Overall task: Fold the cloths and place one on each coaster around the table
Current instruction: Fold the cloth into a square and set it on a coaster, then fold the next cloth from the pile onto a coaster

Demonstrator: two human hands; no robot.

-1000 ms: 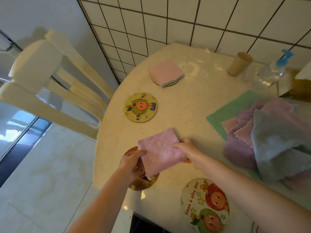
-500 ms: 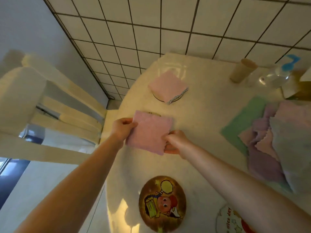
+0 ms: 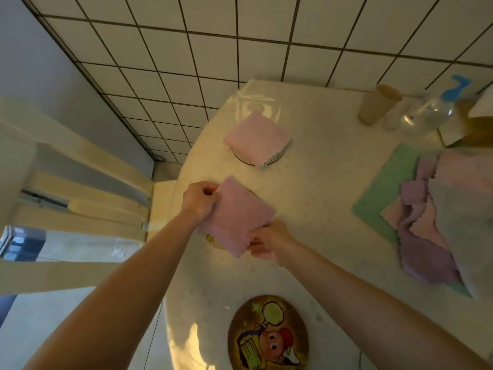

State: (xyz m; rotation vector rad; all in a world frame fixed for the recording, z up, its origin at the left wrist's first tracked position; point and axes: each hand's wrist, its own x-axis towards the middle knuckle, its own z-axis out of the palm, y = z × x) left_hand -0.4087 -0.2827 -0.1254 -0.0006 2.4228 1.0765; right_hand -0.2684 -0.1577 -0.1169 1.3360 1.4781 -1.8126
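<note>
Now both my hands hold one folded pink cloth (image 3: 237,217) above the left part of the table (image 3: 320,198). My left hand (image 3: 199,201) pinches its far left corner, with the fingers curled on the edge. My right hand (image 3: 266,243) pinches the near right corner between thumb and fingers. The cloth is a small square, folded flat, with a soft bumpy surface, and it is turned like a diamond. Under it lies a round coaster (image 3: 213,240), almost fully hidden; only a yellow part of its rim shows at the near left side. I cannot tell if the cloth touches this coaster or is a little above it.

Farther on the table, a second folded pink cloth (image 3: 257,138) with a wavy edge lies on another coaster (image 3: 244,160). Nearer to me is a brown coaster (image 3: 268,333) with a cartoon picture, uncovered. At the right lies a pile of unfolded cloths (image 3: 437,222), green, purple, pink and grey. At the far right stand a beige cup (image 3: 377,104) and a clear spray bottle (image 3: 426,112).
</note>
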